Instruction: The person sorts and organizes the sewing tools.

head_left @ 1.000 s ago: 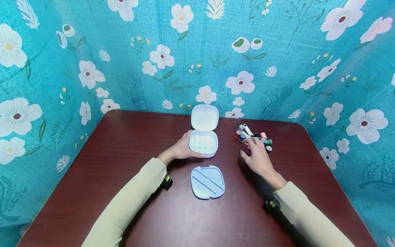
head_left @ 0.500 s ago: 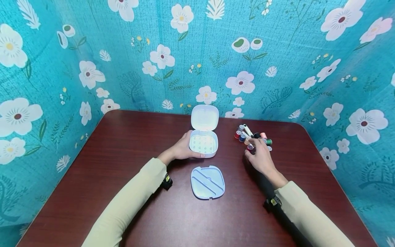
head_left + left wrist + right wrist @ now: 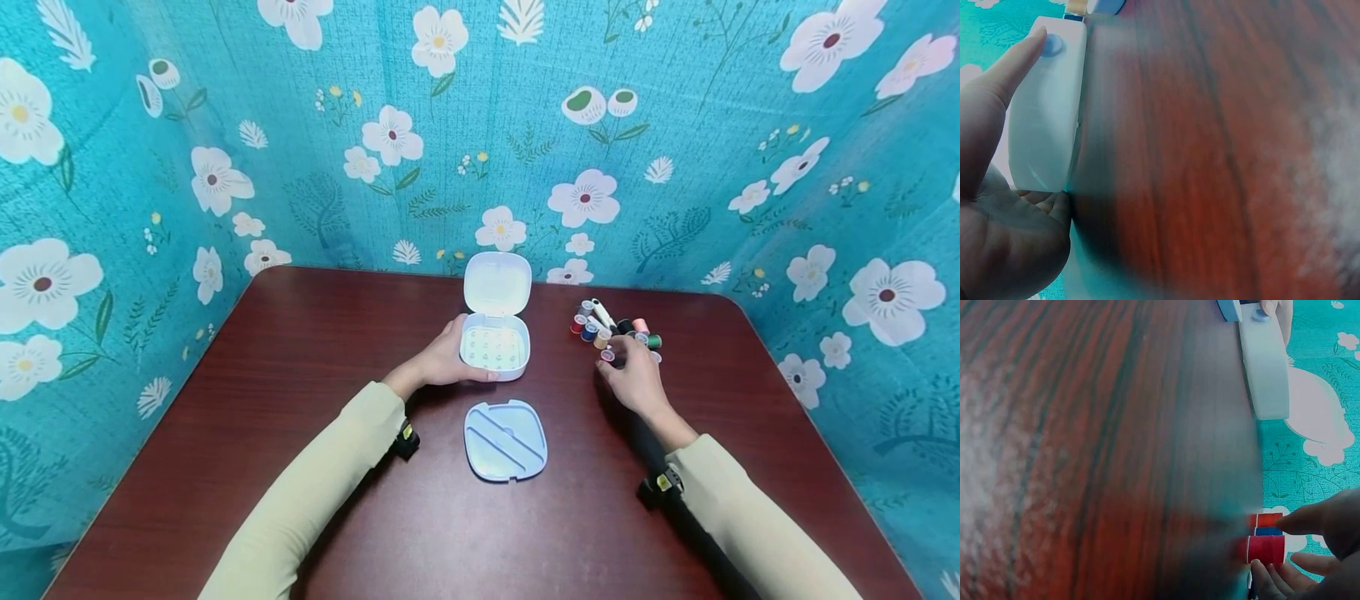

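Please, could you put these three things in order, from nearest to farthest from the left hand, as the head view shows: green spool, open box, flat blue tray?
1. Open box: the left hand grips its left side.
2. Flat blue tray: in front of the box, on the camera wearer's side.
3. Green spool: far to the right, beside the right hand.

Bright light fills the room, seemingly from overhead, leaving a soft sheen on the table [image 3: 480, 533], the lid [image 3: 497, 285] nearly bleached (I'd squint at it), and a dark shadow beside the right sleeve [image 3: 753, 518]. Both wrist views are murkier: the table's grain smears, whitish glare clouds one edge, and the left hand [image 3: 1010, 231] and right hand [image 3: 1329, 547] look shaded.
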The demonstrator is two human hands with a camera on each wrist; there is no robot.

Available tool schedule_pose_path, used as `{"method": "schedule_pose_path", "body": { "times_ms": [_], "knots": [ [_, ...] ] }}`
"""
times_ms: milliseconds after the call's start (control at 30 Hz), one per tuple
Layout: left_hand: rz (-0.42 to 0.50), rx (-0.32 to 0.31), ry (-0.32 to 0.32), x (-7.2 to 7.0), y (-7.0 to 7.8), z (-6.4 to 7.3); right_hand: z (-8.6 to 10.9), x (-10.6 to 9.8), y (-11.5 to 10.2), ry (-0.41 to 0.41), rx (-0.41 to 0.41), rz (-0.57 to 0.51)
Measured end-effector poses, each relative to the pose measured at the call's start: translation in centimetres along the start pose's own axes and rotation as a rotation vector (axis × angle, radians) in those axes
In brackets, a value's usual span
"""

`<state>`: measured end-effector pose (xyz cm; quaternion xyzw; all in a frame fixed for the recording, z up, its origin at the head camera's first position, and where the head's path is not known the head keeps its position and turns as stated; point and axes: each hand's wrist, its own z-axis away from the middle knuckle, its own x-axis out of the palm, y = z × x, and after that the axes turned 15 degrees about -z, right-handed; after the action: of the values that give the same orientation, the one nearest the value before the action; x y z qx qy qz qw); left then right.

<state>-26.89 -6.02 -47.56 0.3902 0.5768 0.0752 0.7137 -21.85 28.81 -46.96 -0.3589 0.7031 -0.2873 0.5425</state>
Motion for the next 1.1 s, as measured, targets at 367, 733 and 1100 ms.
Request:
{"method": "schedule_pose_path", "body": {
  "times_ms": [367, 733, 1100],
  "knots": [
    [-0.006, -0.002, 0.006, 0.14, -0.07, -0.04, -0.29, 0.36, 0.45, 0.037, 0.043, -0.055],
    [0.002, 0.001, 0.003, 0.11, -0.03, -0.05, -0.62, 0.14, 0.61, 0.008, 0.051, -0.053],
    [0.003, 0.009, 0.005, -0.03, 0.08, -0.07, -0.86, 0.79, 0.04, -0.042, 0.062, -0.080]
  ]
}}
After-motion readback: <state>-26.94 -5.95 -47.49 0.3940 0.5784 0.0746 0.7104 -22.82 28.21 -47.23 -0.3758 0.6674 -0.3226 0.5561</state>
